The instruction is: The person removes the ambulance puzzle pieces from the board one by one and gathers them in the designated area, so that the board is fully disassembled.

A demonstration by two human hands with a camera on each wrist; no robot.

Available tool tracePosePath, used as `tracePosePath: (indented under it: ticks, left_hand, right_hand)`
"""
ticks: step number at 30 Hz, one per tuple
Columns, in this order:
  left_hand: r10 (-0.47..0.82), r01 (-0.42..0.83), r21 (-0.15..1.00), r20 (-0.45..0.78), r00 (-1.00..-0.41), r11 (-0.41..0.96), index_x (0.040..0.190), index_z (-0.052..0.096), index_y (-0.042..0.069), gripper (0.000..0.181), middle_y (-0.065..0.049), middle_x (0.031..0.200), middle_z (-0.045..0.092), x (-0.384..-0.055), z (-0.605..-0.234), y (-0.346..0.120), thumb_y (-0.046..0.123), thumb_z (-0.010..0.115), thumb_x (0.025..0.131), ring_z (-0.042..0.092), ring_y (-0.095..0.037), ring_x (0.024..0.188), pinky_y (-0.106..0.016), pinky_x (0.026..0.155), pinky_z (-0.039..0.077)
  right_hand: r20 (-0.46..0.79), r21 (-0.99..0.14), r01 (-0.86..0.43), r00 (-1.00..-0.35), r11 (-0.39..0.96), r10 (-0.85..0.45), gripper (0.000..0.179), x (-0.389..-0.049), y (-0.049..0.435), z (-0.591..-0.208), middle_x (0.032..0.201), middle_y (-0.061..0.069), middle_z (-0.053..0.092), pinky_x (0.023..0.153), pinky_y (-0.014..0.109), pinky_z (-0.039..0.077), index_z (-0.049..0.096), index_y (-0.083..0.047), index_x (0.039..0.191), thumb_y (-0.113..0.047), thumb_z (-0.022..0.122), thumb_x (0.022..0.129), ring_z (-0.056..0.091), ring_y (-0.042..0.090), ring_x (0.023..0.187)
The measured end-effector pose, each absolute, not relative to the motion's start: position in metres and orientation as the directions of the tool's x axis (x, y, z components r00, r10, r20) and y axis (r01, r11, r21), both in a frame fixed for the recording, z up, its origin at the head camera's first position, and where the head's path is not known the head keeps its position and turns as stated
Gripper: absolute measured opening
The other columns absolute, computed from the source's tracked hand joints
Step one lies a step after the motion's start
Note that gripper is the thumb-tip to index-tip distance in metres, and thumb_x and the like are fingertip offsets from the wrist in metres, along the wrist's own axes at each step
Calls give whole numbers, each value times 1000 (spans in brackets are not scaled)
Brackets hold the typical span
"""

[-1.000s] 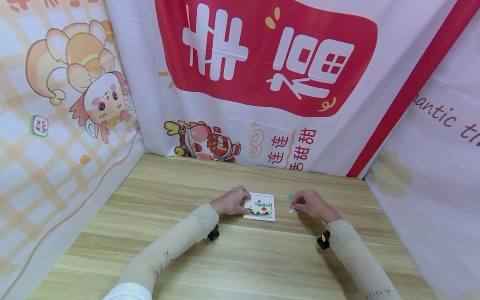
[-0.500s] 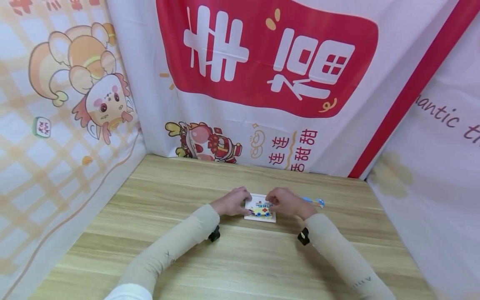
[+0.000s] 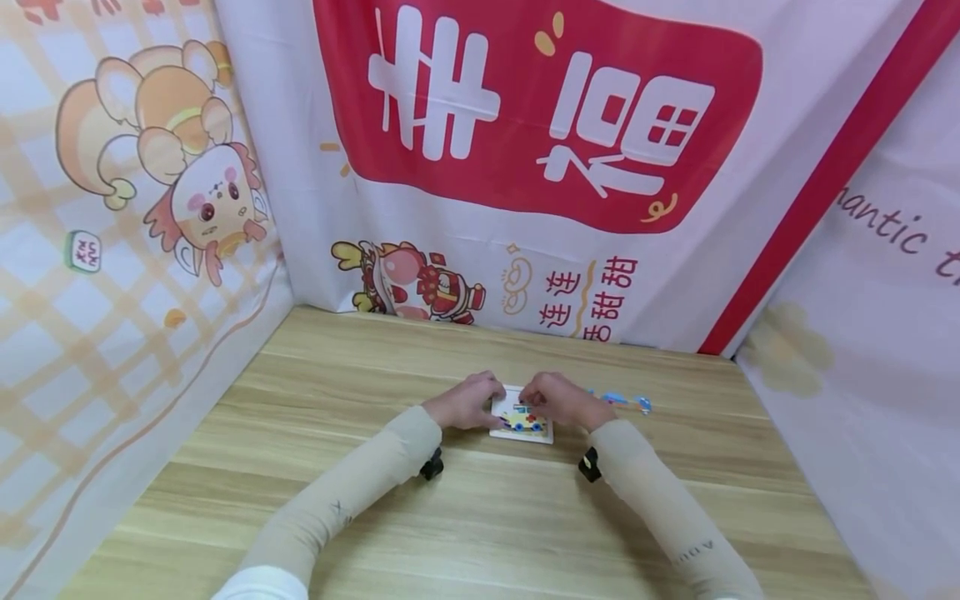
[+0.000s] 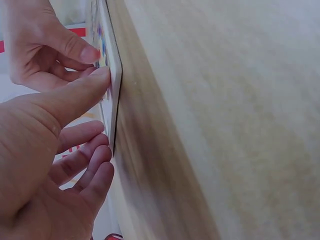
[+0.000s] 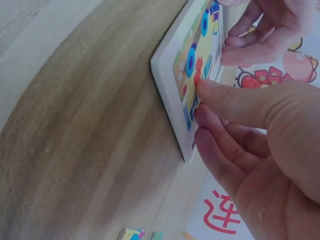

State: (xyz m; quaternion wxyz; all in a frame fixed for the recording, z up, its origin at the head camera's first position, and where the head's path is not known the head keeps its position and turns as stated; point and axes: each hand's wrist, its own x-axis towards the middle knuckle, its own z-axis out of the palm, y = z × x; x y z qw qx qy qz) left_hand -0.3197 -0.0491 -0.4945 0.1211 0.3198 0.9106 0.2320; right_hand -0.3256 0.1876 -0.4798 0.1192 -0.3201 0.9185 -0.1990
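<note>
There are one left hand (image 3: pixel 467 402) and one right hand (image 3: pixel 561 398), with two beige sleeves (image 3: pixel 345 500) and two black wrist devices (image 3: pixel 432 465). One white-bordered puzzle (image 5: pixel 164 75), one tabletop (image 3: pixel 495 525) and three printed cloth walls (image 3: pixel 517 192) show; loose pieces (image 3: pixel 613 398) number more than one, too small to count exactly.

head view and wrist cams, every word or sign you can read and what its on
"幸福", sideways, on the back curtain's red panel
"连连" and "甜甜", sideways, lower on that curtain; another is cut off
"antic t", on the right hanging; end letters cut off
A red cross, partly covered, on the puzzle
Too small to read: lettering on left sleeve and right sleeve, marks on left hanging
</note>
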Motion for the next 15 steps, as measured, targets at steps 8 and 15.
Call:
tracePosePath:
  ticks: [8,15]
  left_hand:
    - [663,554,484,-74,-745,677,139,64,1,56,-11,129,60,-318,-488,-39,26,83,92,54,-19,113,-37,105,51]
    - [678,577,474,-60,-732,665,138,65,5,54,-9,130,60,-321,-493,-29,30,82,94,54,-19,115,-35,105,51]
  right_hand:
    - [-96,-418,-545,-769,726,-633,27,-325,188,-479,107,7,78,84,31,60,77,-3,120,2,75,93,68,16,91]
    - [-62,-433,-555,-767,710,-638,26,-324,188,-482,102,7,78,83,33,60,78,-4,118,3,76,92,69,19,90]
